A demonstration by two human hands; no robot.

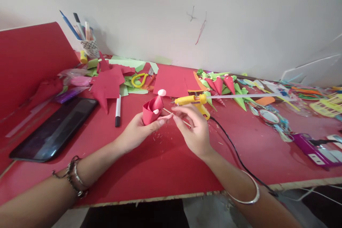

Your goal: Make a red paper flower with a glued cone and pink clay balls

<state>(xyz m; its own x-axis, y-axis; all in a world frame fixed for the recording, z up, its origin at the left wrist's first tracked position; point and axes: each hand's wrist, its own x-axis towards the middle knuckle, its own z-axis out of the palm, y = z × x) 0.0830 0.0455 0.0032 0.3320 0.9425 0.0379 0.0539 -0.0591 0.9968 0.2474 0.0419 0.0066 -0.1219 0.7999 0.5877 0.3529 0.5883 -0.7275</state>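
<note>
A rolled red paper piece (149,114) with a white ball (161,93) at its top and a smaller white bit on its side rests in my left hand (141,128). The fingers are wrapped round its base, with thumb and fingertips toward the right. My right hand (193,124) pinches a thin wooden stick (167,110), whose far end meets the paper's right side. The fingertips of both hands are close together. Just behind my right hand lies a yellow glue gun (190,99) with a long clear glue stick in its back.
Red and green paper scraps (108,82), a phone (55,130) and a marker (118,110) lie at left. A pen cup (90,48) stands behind. Small red and green paper cones (218,84) lie at back right. The black cord (232,142) crosses toward the front edge near a purple power strip (311,151).
</note>
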